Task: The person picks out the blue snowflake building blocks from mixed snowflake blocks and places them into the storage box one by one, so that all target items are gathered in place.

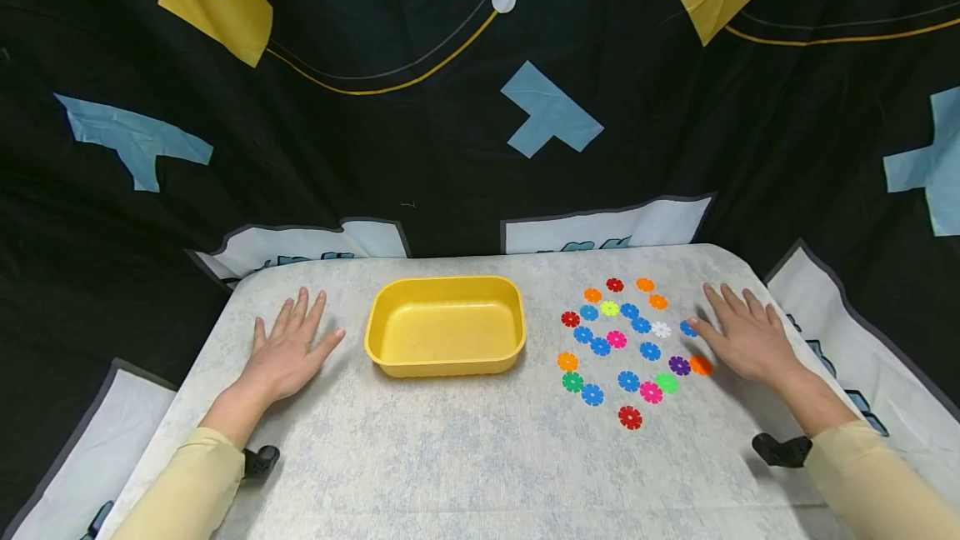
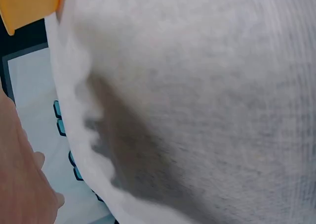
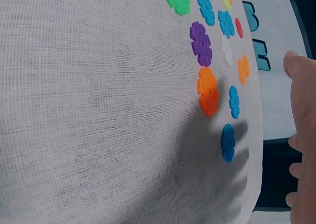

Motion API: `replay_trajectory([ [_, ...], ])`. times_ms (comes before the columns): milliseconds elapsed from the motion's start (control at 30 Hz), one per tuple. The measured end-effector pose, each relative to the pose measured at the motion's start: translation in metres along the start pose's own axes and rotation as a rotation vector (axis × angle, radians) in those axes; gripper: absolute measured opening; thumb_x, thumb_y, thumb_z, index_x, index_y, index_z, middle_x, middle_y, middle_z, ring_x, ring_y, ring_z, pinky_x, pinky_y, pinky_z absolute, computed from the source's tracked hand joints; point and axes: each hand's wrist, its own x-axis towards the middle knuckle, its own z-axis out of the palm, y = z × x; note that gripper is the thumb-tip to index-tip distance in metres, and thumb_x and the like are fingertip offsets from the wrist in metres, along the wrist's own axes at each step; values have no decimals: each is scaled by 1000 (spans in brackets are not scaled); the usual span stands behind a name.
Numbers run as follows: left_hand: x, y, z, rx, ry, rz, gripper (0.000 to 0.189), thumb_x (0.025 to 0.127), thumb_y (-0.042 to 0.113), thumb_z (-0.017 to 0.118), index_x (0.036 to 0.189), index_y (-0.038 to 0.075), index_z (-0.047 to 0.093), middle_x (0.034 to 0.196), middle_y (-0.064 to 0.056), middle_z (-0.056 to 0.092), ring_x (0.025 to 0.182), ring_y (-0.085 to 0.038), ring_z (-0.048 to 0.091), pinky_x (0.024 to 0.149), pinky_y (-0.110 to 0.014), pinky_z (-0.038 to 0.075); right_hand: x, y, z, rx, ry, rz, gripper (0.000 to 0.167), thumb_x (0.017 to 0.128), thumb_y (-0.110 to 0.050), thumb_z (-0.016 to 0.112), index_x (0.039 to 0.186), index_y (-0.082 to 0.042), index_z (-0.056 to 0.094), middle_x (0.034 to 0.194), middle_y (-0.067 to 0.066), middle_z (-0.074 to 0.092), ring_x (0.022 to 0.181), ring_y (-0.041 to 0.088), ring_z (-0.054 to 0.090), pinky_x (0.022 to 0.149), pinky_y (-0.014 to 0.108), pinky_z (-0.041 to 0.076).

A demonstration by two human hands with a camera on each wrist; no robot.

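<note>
My left hand (image 1: 282, 357) is held with its fingers spread over the left of the table, its shadow (image 2: 133, 140) falling on the cloth in the left wrist view. To its right stands a yellow plastic tub (image 1: 445, 367). On the other side, my right hand (image 1: 750, 338) also has spread fingers and holds nothing. Its thumb partly overlaps a blue snowflake-shaped disc (image 1: 687, 329) in the head view. Close by lie an orange disc (image 1: 701, 366), a purple one (image 1: 678, 366) and a white one (image 1: 661, 329). In the right wrist view another blue disc (image 3: 228, 143) lies within the hand's shadow.
Several more flat discs, among them red (image 1: 630, 417), pink (image 1: 651, 392) and green (image 1: 572, 382), are scattered between tub and right hand. A pale cloth covers the table (image 1: 450, 457). Behind it hangs a black curtain (image 1: 420, 165) with yellow and blue patches.
</note>
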Motion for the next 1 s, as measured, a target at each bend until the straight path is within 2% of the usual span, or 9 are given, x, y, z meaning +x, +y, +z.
replay_trajectory([
  [200, -2, 12, -5, -69, -35, 26, 85, 104, 67, 29, 164, 16, -3, 169, -16, -14, 153, -46, -7, 112, -74, -11, -2, -1, -2, 51, -2, -8, 84, 105, -60, 39, 163, -4, 13, 162, 37, 13, 143, 63, 7, 110, 79, 0],
  [367, -4, 23, -8, -161, -42, 68, 82, 106, 63, 34, 165, 19, -1, 170, -13, -13, 154, -44, -4, 115, -70, -10, -2, -1, -3, 62, -24, 0, 84, 106, -58, 41, 162, -2, 13, 161, 38, 13, 143, 62, 8, 110, 79, 4],
  [533, -4, 30, -8, -229, -48, 114, 78, 106, 60, 39, 166, 24, 3, 171, -4, -14, 154, -43, 3, 118, -70, 1, -2, -2, -6, 71, -40, -10, 83, 106, -56, 42, 162, -1, 13, 160, 39, 15, 143, 62, 11, 110, 78, 7],
  [767, -6, 38, -6, -311, -62, 161, 74, 105, 56, 47, 165, 28, 15, 172, 3, -8, 152, -45, 16, 108, -77, 22, -3, 0, -7, 118, -43, -14, 83, 106, -54, 47, 162, -4, 14, 159, 37, 20, 142, 61, 16, 107, 81, 13],
  [1000, -7, 42, 0, -386, -79, 156, 67, 102, 58, 54, 155, 22, 38, 172, 6, 0, 147, -40, 34, 108, -72, 33, -5, 3, -9, 136, -55, -4, 81, 105, -54, 48, 161, -3, 19, 156, 39, 26, 138, 62, 21, 104, 82, 19],
])
